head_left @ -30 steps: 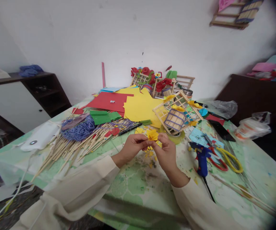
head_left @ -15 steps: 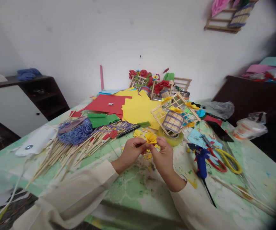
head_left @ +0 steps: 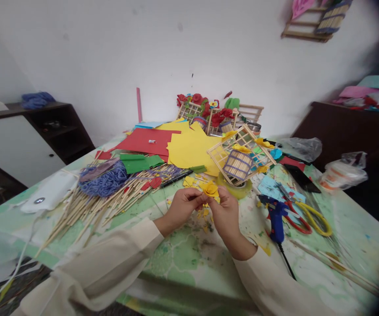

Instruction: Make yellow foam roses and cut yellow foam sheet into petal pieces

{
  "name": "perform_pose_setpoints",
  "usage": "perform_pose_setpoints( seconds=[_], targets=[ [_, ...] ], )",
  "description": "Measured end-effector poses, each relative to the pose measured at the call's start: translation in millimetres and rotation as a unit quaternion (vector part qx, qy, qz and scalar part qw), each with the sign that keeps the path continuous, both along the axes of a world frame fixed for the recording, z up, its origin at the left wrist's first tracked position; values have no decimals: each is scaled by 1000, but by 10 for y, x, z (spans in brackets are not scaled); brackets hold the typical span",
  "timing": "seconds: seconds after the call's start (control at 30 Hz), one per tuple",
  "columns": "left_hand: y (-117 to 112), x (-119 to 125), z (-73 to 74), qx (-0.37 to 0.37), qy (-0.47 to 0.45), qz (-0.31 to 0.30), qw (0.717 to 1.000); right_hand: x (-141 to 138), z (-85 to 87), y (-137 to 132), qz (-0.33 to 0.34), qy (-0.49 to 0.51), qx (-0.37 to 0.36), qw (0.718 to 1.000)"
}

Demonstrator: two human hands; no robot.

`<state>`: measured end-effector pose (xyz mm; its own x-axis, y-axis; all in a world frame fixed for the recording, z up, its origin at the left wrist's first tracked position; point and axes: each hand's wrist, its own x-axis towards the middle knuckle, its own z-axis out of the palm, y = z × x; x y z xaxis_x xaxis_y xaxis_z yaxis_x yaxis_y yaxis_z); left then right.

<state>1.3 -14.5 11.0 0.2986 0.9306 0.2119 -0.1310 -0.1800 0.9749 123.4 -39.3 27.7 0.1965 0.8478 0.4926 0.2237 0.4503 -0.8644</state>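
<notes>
**Yellow paper flower [head_left: 211,188] pinched between left hand [head_left: 184,205] and right hand [head_left: 226,213]**

Head view: flower sits at the meeting fingertips, petals up and just beyond the thumbs. Both hands clamped on its base, thumbs nearly touching; neither hand clearly nearer. No clear long axis; underside hidden by fingers. Held over the table [head_left: 176,252], yellow scraps [head_left: 205,213] below. Stick lattice frame [head_left: 238,166] leans tilted beyond, slightly right. Blue glue gun [head_left: 276,221] lies on right-hand side, apart from grip.

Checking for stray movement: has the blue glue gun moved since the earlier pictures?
No. The blue glue gun lies in the same place beside the red-handled scissors; the whole view shifts slightly with the camera.
</notes>
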Motion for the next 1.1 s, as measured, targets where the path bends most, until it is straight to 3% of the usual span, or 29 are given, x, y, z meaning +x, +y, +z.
perform_pose_setpoints(
  seconds=[0.17,0.4,0.87,1.1],
  targets=[
    [-11,-23,66,29,12,4,1000,24,5,19,38,0,0,999],
    [-47,-63,131,143,36,32,989,58,-74,56,70,43,10,997],
    [27,-72,33,78,-31,87,993,-15,-141,53,42,45,-3,998],
    [9,-50,32,57,-27,49,997,-10,-52,24,27,28,18,999]
  ],
)
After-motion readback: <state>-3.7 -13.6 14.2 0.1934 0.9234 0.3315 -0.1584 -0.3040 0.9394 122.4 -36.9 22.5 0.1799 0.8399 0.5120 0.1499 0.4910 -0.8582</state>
